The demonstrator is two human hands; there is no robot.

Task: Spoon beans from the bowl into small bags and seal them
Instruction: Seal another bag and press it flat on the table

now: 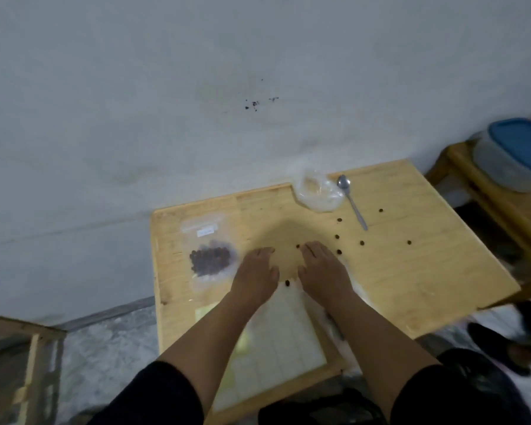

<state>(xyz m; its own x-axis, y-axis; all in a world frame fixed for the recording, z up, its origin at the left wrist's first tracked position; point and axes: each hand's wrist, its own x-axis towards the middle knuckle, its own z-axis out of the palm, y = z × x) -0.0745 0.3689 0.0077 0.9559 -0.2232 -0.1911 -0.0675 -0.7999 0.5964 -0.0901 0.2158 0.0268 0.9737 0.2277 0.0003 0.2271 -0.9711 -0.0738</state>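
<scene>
A small clear zip bag (209, 252) holding dark beans lies flat on the left of the wooden table (411, 271). My left hand (255, 271) rests palm down just right of it, fingers apart, holding nothing. My right hand (322, 268) lies flat beside it, also with nothing in it. Several loose dark beans (338, 251) are scattered on the wood to the right, and one bean (287, 283) sits between my hands. A metal spoon (351, 200) lies at the back. Next to the spoon is a crumpled clear bag (318, 193). No bowl is in view.
A white lined sheet (282, 338) lies under my forearms near the front edge. The table stands against a grey wall. At the right, a grey tub with a blue lid (515, 154) sits on a second wooden stand. A wooden frame (19, 348) is at lower left.
</scene>
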